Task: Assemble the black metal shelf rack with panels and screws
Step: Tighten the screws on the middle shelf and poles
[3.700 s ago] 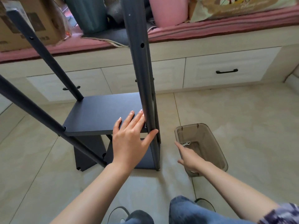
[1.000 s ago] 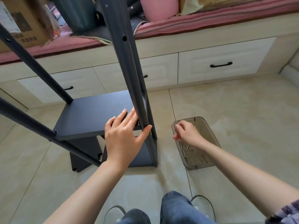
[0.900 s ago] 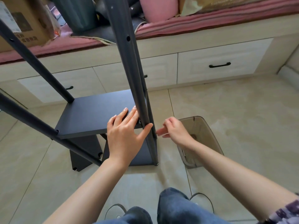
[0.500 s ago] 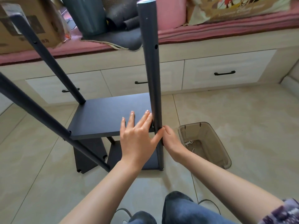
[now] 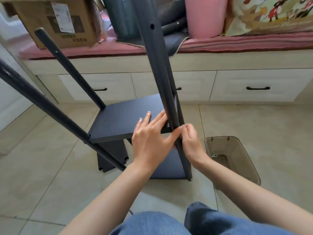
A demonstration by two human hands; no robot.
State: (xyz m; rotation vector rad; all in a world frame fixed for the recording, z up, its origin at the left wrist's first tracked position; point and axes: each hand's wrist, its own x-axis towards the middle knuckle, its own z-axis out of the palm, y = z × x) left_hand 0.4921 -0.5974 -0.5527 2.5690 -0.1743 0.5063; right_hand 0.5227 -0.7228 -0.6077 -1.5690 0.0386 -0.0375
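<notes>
Far left, two black posts (image 5: 50,109) of the rack lean up off the tiled floor (image 5: 42,167), one bolted to the corner of the black shelf panel (image 5: 125,119). The left hand (image 5: 152,139) lies flat on that panel, fingers straight, thumb stretched against the near post (image 5: 162,82). The right hand (image 5: 189,141) is right beside it, fingers curled and pinching at the post where panel meets post; what it pinches is hidden. Further right, a smoky plastic bin (image 5: 243,160) sits on the floor with small hardware inside.
</notes>
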